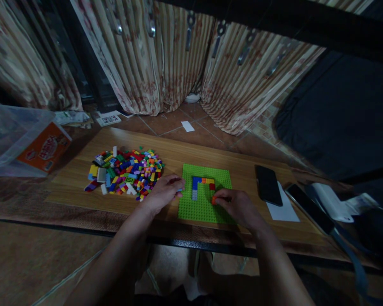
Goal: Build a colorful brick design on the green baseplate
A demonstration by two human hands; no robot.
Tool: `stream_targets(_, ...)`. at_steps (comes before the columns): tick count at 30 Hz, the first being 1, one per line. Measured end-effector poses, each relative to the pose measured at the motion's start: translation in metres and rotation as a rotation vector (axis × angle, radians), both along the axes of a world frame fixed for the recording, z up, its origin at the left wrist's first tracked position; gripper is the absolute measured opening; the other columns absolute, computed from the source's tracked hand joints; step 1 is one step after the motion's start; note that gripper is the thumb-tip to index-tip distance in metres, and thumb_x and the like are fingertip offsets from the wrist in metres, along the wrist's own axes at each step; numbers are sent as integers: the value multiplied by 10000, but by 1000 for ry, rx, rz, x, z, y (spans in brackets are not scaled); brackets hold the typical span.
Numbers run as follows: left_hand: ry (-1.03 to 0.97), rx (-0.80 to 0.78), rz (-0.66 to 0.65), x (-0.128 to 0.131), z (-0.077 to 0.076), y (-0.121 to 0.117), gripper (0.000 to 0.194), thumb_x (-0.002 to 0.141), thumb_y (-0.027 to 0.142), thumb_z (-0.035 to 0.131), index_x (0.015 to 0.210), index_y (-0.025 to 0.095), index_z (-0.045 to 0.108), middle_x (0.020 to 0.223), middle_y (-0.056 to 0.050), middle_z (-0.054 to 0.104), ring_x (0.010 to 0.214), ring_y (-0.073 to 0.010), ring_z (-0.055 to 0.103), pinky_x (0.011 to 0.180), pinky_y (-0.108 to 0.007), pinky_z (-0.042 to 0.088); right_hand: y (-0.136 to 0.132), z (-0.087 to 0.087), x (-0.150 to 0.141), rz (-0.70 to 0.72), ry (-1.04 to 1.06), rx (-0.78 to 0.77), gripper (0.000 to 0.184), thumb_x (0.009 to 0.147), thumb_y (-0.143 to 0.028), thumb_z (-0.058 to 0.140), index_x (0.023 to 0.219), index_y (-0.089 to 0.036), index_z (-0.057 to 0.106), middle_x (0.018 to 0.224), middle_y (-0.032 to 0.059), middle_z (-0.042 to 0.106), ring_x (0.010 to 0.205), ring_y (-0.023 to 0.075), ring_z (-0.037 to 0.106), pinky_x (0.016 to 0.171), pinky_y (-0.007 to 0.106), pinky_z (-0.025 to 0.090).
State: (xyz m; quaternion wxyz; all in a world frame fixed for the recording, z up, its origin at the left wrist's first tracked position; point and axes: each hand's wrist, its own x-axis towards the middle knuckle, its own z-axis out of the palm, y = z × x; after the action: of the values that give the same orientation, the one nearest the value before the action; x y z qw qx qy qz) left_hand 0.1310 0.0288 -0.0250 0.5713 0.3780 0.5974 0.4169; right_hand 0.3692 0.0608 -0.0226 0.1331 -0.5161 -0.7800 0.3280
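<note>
A green baseplate (185,208) lies on the wooden board in front of me. On it, toy bricks form an angular outline: blue bricks (195,183) at the left, a light grey-blue brick (194,195) below them, orange and yellow bricks (207,180) along the top and a red brick (212,187) at the right. My right hand (238,204) pinches an orange brick (213,199) at the plate, just below the red one. At the plate's left edge, my left hand (166,191) is closed with a small light-blue brick (179,190) between its fingertips.
A heap of mixed toy bricks (124,172) spreads over the board's left part. Beyond it stands a clear plastic box (15,140) with an orange label. To the right lie a black phone (268,185), white paper (284,208) and another dark phone-like device (309,208). Striped curtains (166,63) hang behind.
</note>
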Motion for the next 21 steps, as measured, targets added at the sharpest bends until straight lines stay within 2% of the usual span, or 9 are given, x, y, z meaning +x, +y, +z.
stream_targets(5,-7,7,7,1,0,0,206,720,376,618,725,170,606,712,-4,602,583,-109,545,529,-224,376,0,-7,-1,10,-55,-2,119,763,-291,603,862,-240,644,781,-7,700,711,164,637,664,279,443)
stream_targets(8,-1,11,2,1,1,0,187,723,359,612,714,172,602,704,-1,600,582,-107,536,538,-224,384,-2,-10,-5,-20,-148,61,157,732,-268,626,885,-232,622,781,-2,689,694,160,624,653,274,429)
stream_targets(11,8,8,13,2,3,0,175,722,349,609,713,174,603,718,-5,605,599,-111,537,538,-223,389,-6,-9,-7,-25,-214,120,132,754,-242,584,878,-219,622,773,11,679,705,162,619,665,275,422)
stream_targets(14,20,0,10,4,5,-1,165,731,338,597,717,174,607,719,-8,606,612,-116,544,535,-221,388,-10,-3,-5,1,-216,106,151,776,-240,553,901,-223,637,783,17,677,711,164,619,664,270,428)
stream_targets(18,18,13,4,5,4,0,169,738,340,589,704,175,603,695,-5,597,605,-115,535,539,-220,394,-14,1,0,66,-169,116,239,796,-199,532,985,-262,665,877,25,685,786,177,625,726,294,454)
stream_targets(21,24,18,3,6,3,0,166,728,339,600,710,175,610,695,-3,597,604,-115,535,538,-219,397,-13,-4,1,102,-135,156,314,790,-153,525,1044,-279,659,996,34,673,862,186,625,787,320,463)
